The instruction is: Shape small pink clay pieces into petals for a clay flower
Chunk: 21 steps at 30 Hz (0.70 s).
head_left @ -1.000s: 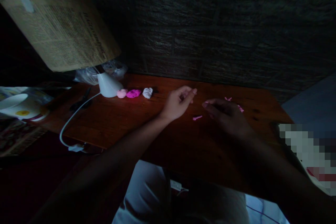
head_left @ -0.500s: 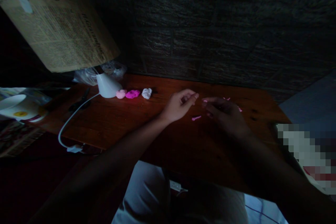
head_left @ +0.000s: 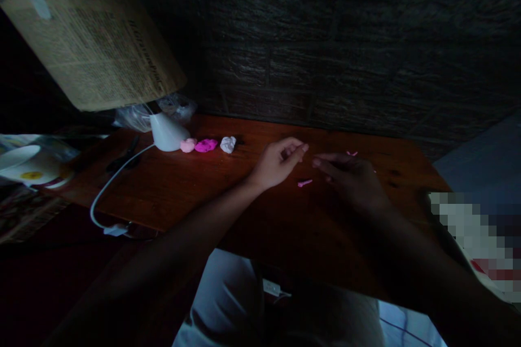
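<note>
Pink piece [head_left: 305,182] seen, head view, lying on the bench [head_left: 260,222]. Left hand [head_left: 277,164] noted at its ten o'clock, grip narrow, thumb brought to fingertip; right hand [head_left: 354,178] at three, grip pinched narrow. Whether anything is held in either cannot be told. V-shaped pink bit [head_left: 352,154] sighted at two o'clock. Light pink lump [head_left: 188,145], magenta lump [head_left: 206,145] and white lump [head_left: 228,145] found lined up at the left hand's nine o'clock.

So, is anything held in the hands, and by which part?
It cannot be told: the left hand and right hand look pinched, but nothing shows clearly between fingertips.
</note>
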Available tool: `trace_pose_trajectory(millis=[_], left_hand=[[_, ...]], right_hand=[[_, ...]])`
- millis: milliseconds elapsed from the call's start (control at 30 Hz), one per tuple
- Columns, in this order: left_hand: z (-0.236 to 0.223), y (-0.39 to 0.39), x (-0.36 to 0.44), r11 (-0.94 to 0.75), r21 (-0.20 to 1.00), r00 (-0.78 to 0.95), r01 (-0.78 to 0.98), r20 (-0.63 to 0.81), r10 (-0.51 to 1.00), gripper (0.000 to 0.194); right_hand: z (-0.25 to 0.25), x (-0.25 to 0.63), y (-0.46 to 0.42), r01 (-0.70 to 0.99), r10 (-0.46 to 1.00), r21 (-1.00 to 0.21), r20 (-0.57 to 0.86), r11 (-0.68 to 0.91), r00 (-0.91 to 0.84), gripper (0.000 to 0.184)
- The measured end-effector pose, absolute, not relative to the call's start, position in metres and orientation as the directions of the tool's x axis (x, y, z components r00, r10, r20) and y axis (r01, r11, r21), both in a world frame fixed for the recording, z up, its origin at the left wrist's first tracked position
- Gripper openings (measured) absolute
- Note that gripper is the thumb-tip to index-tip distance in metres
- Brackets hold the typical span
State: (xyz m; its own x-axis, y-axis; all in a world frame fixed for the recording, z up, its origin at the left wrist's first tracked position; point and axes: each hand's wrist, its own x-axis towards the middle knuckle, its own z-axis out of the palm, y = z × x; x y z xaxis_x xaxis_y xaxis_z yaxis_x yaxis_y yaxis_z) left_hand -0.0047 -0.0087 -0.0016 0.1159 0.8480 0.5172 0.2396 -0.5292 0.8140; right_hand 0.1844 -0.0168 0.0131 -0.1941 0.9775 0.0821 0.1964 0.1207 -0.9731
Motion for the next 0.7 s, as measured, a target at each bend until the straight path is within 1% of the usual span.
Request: trace_pose_trajectory(millis=[167, 400, 533, 700], left_hand=[[-0.003, -0.0082, -0.0044, -0.538, 0.81, 0.112, 0.232, 0.527, 0.842, 0.024], [-0.0019, -0.0092, -0.0043, -0.542, 0.808, 0.111, 0.231, 0.531, 0.84, 0.022], [-0.0026, -0.0088, -0.0038, -0.55, 0.798, 0.112, 0.246, 0.54, 0.834, 0.025], [-0.0027, -0.0097, -0.002, -0.547, 0.806, 0.149, 0.228, 0.526, 0.837, 0.026]], right_hand=[[0.01, 0.1854, -0.0148, 0.159, 0.978, -0.979, 0.095, 0.125, -0.187, 0.044], [0.0099, 0.1873, -0.0145, 0.245, 0.946, -0.944, 0.148, 0.222, -0.29, 0.043], [0.0155, 0.1858, -0.0183, 0.269, 0.939, -0.927, 0.177, 0.26, -0.296, 0.039], [0.0148, 0.1834, -0.0189, 0.169, 0.953, -0.958, 0.191, 0.233, -0.234, 0.039]])
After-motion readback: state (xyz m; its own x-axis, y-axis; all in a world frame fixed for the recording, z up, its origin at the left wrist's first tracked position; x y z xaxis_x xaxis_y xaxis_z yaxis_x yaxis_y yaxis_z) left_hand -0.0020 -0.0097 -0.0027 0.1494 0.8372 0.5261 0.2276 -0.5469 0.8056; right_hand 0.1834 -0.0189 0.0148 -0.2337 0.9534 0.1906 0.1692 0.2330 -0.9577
